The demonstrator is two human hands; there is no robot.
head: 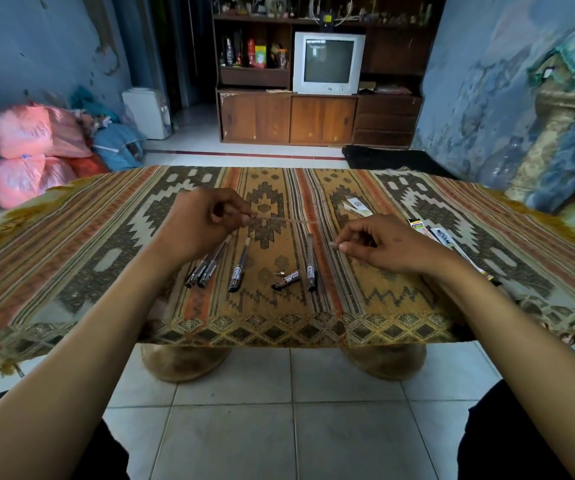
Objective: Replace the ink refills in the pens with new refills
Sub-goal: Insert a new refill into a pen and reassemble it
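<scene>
While the left hand (pixel 206 220) pinches one end of a thin, pale refill (pixel 281 220) between thumb and forefinger, we see the rod run almost level from that grip out to our right, its free end stopping roughly over the orange stripe of the patterned cloth (pixel 71 237) — short of the right hand (pixel 379 245). That hand is closed on something tiny at its fingertips (pixel 339 244), perhaps a tip or cap; it is too small for us to name. So the relation that matters is this: the refill's long axis lies left to right, while the open barrel (pixel 310 261) lies on the cloth pointing away from us, nearly square to it and just below and between the two hands. The right hand is the nearer to that barrel. We judge the refill must be swung round to line up with the barrel before it can slide in — or the barrel lifted to meet it. Beside the barrel lie a short black pen section (pixel 288 280) and a small brass-coloured piece (pixel 280 273); three more pens (pixel 210 265) lie under the left wrist, and refill packets (pixel 448 239) sit at the right.
</scene>
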